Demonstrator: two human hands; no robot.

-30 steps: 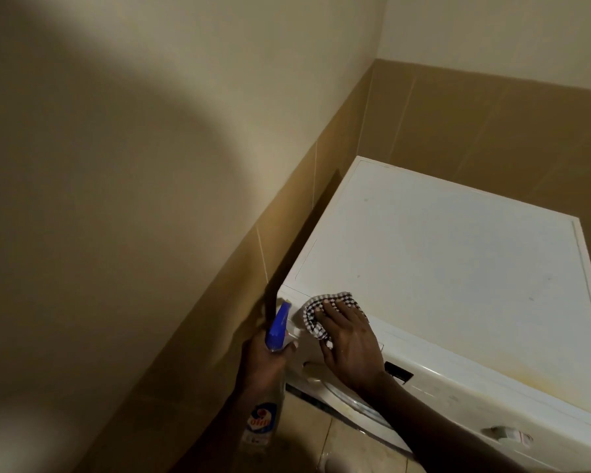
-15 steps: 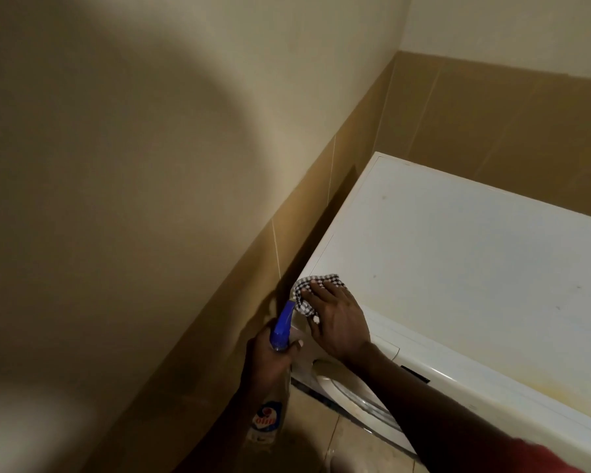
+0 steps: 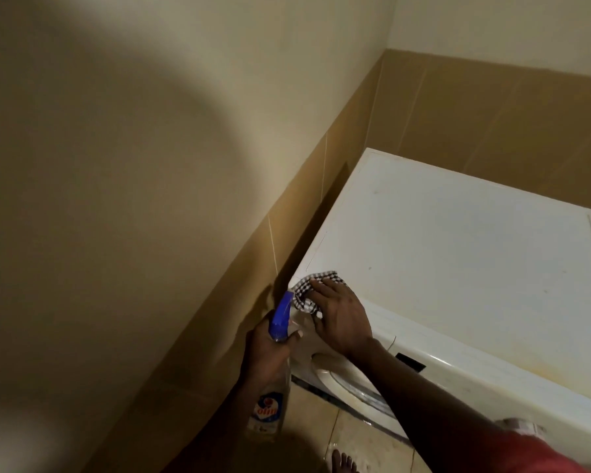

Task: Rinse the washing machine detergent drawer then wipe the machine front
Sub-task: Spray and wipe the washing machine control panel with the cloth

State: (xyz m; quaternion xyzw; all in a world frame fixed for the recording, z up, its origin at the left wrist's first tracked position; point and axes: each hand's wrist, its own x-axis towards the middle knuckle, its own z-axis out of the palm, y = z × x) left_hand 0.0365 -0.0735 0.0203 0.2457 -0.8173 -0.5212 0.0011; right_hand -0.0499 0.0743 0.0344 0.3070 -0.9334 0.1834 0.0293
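Right hand (image 3: 342,319) pressed flat, fingers straight, on a checked cloth (image 3: 304,291); left hand (image 3: 263,349) wrapped round a spray bottle (image 3: 270,407).
The cloth sits on the washing machine's (image 3: 458,268) front-left top corner. The front panel (image 3: 440,363) runs rightward and below it, nearer the right hand.

Cream walls (image 3: 185,97) meet in a corner; tan tile band (image 3: 492,107) below (dimly lit); beige floor tiles (image 3: 321,425).
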